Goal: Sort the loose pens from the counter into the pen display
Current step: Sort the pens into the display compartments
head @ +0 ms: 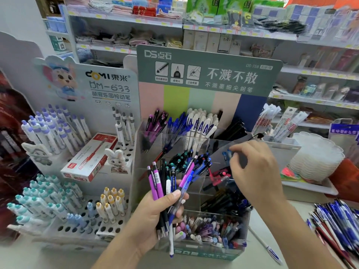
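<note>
My left hand [155, 212] grips a bunch of mixed pens [165, 183], purple, black, white and blue, held upright in front of the clear tiered pen display [219, 141]. My right hand [254, 169] hovers over a middle-right compartment, its fingertips pinching a blue pen [226, 154] at the top. The display's compartments hold purple, blue, white and black pens. A pile of loose blue and red pens [336, 220] lies on the counter at the right. One white and blue pen [266, 246] lies alone beside the display.
A white peg-hole display [93, 228] with lilac, teal and yellow pens and a red pen box [91, 158] stands on the left. A white tray [310, 188] with stacked plastic lids sits behind on the right. Stocked shelves fill the background.
</note>
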